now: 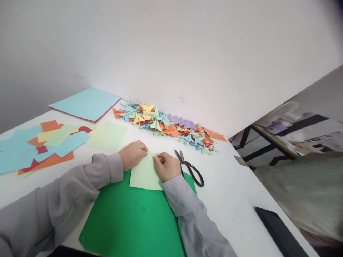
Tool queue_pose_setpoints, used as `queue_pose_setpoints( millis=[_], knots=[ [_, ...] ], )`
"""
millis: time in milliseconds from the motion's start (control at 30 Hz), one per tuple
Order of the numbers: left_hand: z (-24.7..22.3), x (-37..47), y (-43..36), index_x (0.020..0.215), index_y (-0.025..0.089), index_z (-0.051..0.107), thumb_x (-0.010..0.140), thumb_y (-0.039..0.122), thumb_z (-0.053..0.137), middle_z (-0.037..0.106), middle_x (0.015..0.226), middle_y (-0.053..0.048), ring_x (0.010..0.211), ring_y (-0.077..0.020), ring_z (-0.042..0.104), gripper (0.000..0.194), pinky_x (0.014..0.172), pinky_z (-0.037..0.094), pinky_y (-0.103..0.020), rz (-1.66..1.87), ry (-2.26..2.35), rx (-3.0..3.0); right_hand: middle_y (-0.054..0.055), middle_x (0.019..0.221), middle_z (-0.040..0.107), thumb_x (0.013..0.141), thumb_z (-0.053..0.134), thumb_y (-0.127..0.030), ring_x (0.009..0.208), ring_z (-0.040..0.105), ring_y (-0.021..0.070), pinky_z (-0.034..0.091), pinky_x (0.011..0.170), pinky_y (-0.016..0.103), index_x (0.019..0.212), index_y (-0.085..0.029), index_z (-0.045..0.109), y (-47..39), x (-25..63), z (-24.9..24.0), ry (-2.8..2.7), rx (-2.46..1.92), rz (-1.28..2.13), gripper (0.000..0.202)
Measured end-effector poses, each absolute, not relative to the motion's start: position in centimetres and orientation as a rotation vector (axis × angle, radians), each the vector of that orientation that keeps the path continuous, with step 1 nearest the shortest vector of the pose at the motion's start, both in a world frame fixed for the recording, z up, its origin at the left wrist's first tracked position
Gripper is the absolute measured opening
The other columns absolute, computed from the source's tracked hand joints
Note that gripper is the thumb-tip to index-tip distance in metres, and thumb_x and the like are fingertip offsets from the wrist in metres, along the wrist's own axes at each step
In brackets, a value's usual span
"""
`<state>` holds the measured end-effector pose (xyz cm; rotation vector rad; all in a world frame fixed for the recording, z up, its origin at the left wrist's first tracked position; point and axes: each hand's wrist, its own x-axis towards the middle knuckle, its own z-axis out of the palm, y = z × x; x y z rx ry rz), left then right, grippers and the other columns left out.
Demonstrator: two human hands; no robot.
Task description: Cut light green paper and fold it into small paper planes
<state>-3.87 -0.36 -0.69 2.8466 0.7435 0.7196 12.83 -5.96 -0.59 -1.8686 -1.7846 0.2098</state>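
Green card (134, 217) lies nearest us, flat on the white table (222, 200), partly under our forearms; a dark flat object (280, 232) sits off to the right near the table edge. Over the card's far end is our pale green sheet (143, 180), its near edge straight and lying flat. Our left hand (133, 154) has its fingers curled shut on the sheet's far left part, while our right hand (167, 166) pinches its right side between thumb and fingers. Our fingers cover much of the far end, so we cannot tell whether a crease has been made there; we judge this piece to be at an early stage, with most of its shaping left.

Just beside our right hand rest black-handled scissors (198, 175), blades slightly parted. To the left, loose coloured papers (61, 134) overlap and look unfolded, as do the pale green squares (112, 135) beside them. Beyond, many small folded pieces (150, 116) are heaped along the wall (174, 50), seemingly finished. Left of that heap lies a stack of larger sheets (89, 103), light blue on top.
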Motion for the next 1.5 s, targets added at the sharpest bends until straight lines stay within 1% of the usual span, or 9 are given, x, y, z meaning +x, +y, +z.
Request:
queue_pose_setpoints(
  millis=[167,500,800,900,1033,1167,1267,1400,1500],
  knots=[
    [-1.2,-4.1,0.2,0.080,0.011,0.066,0.077,0.007,0.041,0.064,0.092,-0.013,0.088,-0.0193,0.055,0.025,0.079,0.045,-0.031,0.730,0.583,2.907,0.001,0.052,0.057,0.072,0.052,-0.032,0.051,0.050,0.0142,0.034,0.052,0.026,0.066,-0.019,0.061,-5.9,12.9,-0.8,-1.795,-1.877,0.224,0.017],
    [-1.3,-4.1,0.1,0.084,0.013,0.066,0.077,0.008,0.041,0.063,0.097,-0.012,0.090,-0.0192,0.054,0.027,0.080,0.044,-0.031,0.665,0.630,2.974,0.004,0.057,0.062,0.074,0.050,-0.028,0.054,0.054,0.0159,0.035,0.054,0.026,0.062,-0.019,0.058,-5.7,13.1,-0.6,-1.772,-1.903,0.284,0.017],
    [-1.6,-4.0,-0.1,0.085,0.011,0.065,0.079,0.009,0.042,0.061,0.100,-0.013,0.091,-0.0204,0.053,0.024,0.080,0.044,-0.033,0.629,0.635,3.065,0.002,0.057,0.059,0.074,0.051,-0.034,0.054,0.053,0.0158,0.033,0.053,0.026,0.068,-0.019,0.057,-5.9,12.8,-0.4,-1.782,-1.960,0.289,0.017],
    [-1.4,-4.0,-0.4,0.081,0.011,0.064,0.081,0.013,0.042,0.060,0.098,-0.014,0.091,-0.0215,0.052,0.022,0.077,0.044,-0.035,0.622,0.681,3.104,0.001,0.058,0.058,0.073,0.052,-0.030,0.054,0.051,0.0148,0.031,0.052,0.025,0.072,-0.019,0.057,-6.1,12.6,-0.5,-1.852,-1.954,0.187,0.012],
    [-1.0,-3.9,-1.0,0.082,0.013,0.063,0.082,0.016,0.044,0.060,0.092,-0.011,0.088,-0.0198,0.052,0.020,0.077,0.043,-0.034,0.609,0.748,3.108,0.002,0.065,0.060,0.077,0.049,-0.026,0.058,0.052,0.0145,0.025,0.050,0.026,0.074,-0.018,0.058,-6.6,12.3,-0.7,-1.988,-1.877,-0.113,0.012],
    [-0.7,-3.9,-1.2,0.083,0.013,0.062,0.082,0.015,0.044,0.059,0.090,-0.011,0.088,-0.0190,0.051,0.018,0.078,0.043,-0.034,0.554,0.750,3.126,0.002,0.067,0.061,0.079,0.047,-0.022,0.062,0.053,0.0143,0.023,0.050,0.027,0.069,-0.018,0.057,-7.0,12.0,-0.7,-2.105,-1.798,-0.415,0.015],
    [-0.7,-3.9,-1.1,0.083,0.013,0.061,0.082,0.013,0.043,0.060,0.092,-0.011,0.088,-0.0196,0.051,0.018,0.078,0.043,-0.035,0.509,0.722,3.167,0.003,0.068,0.062,0.080,0.047,-0.021,0.065,0.055,0.0149,0.023,0.051,0.027,0.069,-0.018,0.057,-7.1,11.7,-0.5,-2.150,-1.798,-0.494,0.015],
    [-0.8,-3.8,-0.8,0.082,0.011,0.061,0.081,0.011,0.043,0.060,0.093,-0.012,0.086,-0.0198,0.051,0.018,0.076,0.043,-0.035,0.513,0.719,3.182,0.003,0.071,0.064,0.080,0.049,-0.026,0.064,0.056,0.0150,0.023,0.050,0.025,0.077,-0.018,0.059,-7.1,11.8,0.1,-2.070,-1.977,-0.280,0.013],
    [-0.8,-3.8,-0.9,0.082,0.011,0.061,0.080,0.011,0.043,0.060,0.093,-0.012,0.086,-0.0201,0.051,0.018,0.075,0.043,-0.035,0.515,0.727,3.177,0.002,0.066,0.065,0.080,0.050,-0.036,0.060,0.056,0.0152,0.024,0.049,0.024,0.074,-0.019,0.059,-7.1,12.0,0.6,-1.910,-2.193,0.001,0.021]
  ],
)
